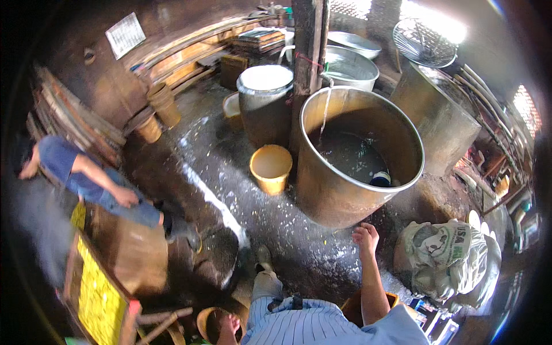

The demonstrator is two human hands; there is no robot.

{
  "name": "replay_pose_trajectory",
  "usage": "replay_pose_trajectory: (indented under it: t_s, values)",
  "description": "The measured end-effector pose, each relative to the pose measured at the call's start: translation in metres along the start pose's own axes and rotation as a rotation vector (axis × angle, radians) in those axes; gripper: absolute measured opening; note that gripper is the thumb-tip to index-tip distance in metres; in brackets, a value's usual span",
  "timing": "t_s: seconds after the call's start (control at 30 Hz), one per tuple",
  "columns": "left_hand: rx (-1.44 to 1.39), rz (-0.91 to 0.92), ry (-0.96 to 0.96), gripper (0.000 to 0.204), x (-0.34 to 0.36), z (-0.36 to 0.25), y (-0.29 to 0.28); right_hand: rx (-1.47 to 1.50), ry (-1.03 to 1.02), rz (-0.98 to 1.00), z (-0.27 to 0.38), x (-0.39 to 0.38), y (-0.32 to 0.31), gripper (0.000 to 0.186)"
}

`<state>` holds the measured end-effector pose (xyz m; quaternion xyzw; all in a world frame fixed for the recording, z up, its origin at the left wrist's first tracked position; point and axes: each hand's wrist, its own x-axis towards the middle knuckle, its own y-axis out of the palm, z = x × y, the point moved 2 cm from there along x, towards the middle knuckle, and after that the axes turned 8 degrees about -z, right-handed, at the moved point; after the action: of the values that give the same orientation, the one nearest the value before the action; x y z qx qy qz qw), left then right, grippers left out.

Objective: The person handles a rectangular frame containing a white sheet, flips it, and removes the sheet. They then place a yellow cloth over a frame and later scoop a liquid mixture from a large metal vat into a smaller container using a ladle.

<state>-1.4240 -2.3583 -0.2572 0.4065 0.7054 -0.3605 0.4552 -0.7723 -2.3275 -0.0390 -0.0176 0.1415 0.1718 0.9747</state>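
Observation:
My right hand (366,237) is raised in front of me with its fingers curled in, and nothing shows in them. Just beyond it stands a big metal vat (325,198), with dark liquid and a small blue and white object (380,179) inside. A thin stream of water (326,112) falls into the vat. My left hand (229,325) shows only in part at the lower edge, its fingers bent, beside the rim of a tan bucket (202,323). I cannot see it gripping the bucket. A yellow bucket (393,299) is partly hidden behind my right forearm.
A yellow bucket of cloudy liquid (270,164) stands left of the vat, near a post (306,52) and a barrel (264,109). White sacks (448,259) lie at right. Another person (86,172) is at left, near a frame of yellow blocks (100,293). The floor (276,230) looks wet.

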Motion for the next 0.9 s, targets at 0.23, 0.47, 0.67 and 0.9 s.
replay_pose_trajectory:
  t_s: [0.23,0.47,0.67,0.9]
  values:
    - [0.091,0.817,0.352,0.016,0.023,-0.418,0.348,0.195,-0.094,0.045,0.126,0.071,0.191,0.023]
    - [0.226,0.786,0.777,0.032,-0.234,-0.525,0.620,0.395,0.065,-0.113,0.144,0.191,0.262,0.015]
    - [0.285,1.225,0.539,0.037,-0.286,-0.498,0.804,0.530,0.240,-0.103,0.126,0.356,0.372,0.012]
    - [0.568,1.188,0.333,0.048,-0.305,-0.460,1.004,0.768,0.478,-0.148,0.100,0.570,0.490,0.013]
